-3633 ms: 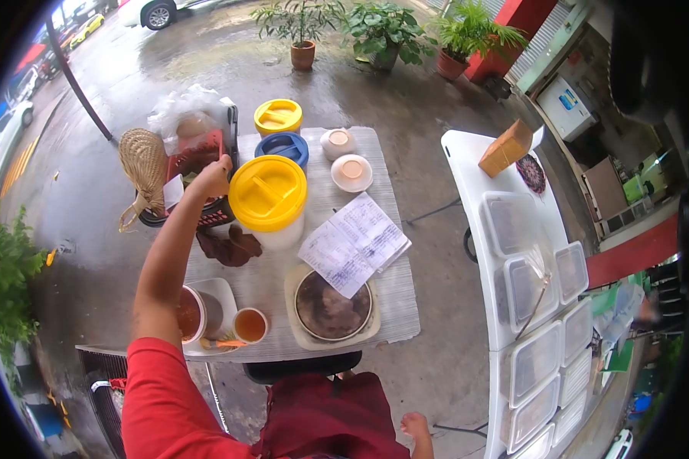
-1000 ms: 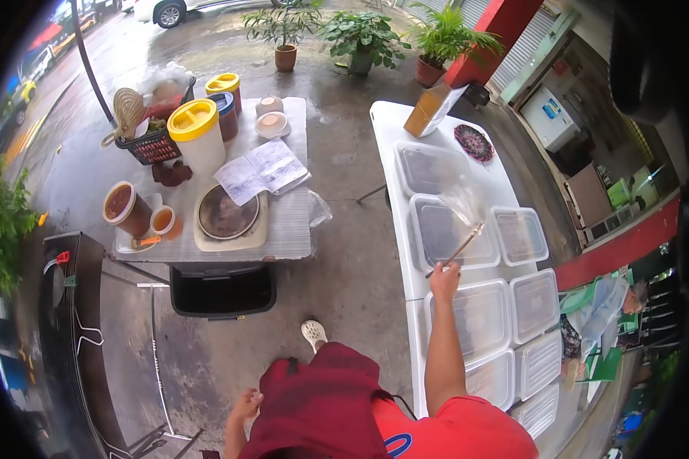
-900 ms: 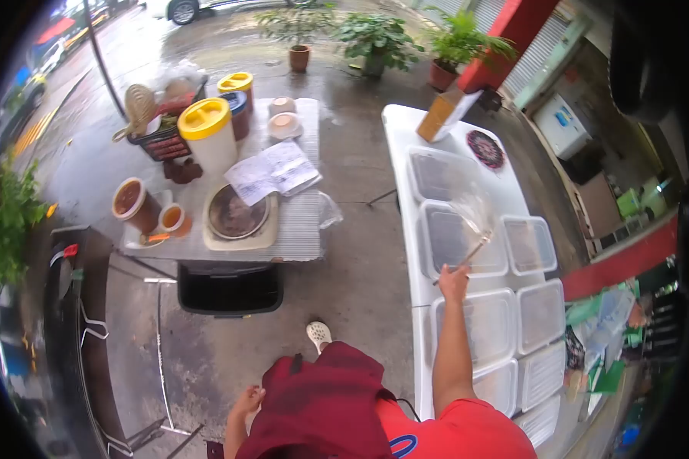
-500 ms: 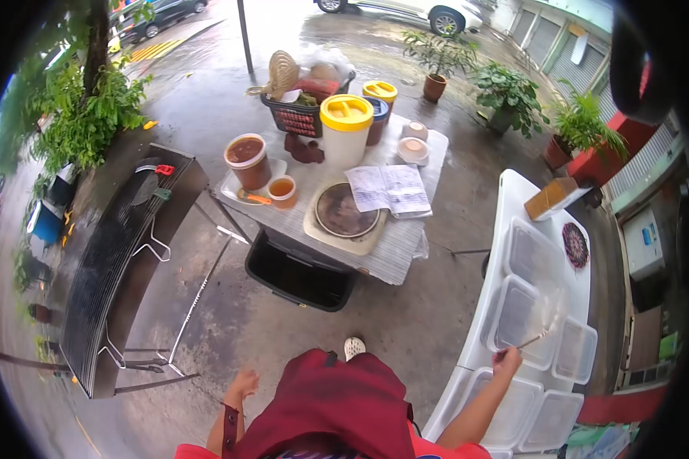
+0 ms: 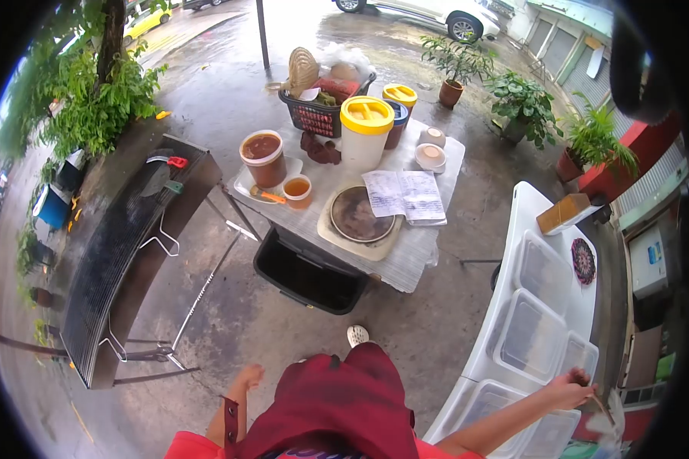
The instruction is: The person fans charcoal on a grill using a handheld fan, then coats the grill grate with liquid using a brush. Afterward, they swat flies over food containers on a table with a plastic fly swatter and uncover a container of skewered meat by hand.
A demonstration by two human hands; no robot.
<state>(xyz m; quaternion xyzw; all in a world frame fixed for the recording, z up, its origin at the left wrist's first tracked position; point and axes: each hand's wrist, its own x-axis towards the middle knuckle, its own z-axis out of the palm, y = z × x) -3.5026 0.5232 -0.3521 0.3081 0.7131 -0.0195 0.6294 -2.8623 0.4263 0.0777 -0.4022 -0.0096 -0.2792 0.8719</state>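
My right hand (image 5: 573, 392) is closed round a thin stick with whitish, see-through plastic strips (image 5: 611, 428) at its far end, blurred by motion. It is out over the right edge of the white table (image 5: 475, 359), above the clear lidded plastic containers (image 5: 530, 336). Low by my left side, my left hand (image 5: 248, 377) hangs in the air with loosely bent fingers and nothing visible in it. The dark red apron (image 5: 337, 405) covers my front.
Ahead stands a table (image 5: 302, 222) with sauce tubs (image 5: 265, 162), a yellow-lidded container (image 5: 366, 134), a round hot plate (image 5: 362, 214), an open notebook (image 5: 406, 195) and a basket (image 5: 314, 115). A black bin (image 5: 310, 271) sits below it. On the left is a long grill (image 5: 130, 268).
My right hand has swung right and outward with the stick, whose strips now point down and away instead of up over the containers. My view has shifted slightly; the left hand stays low.
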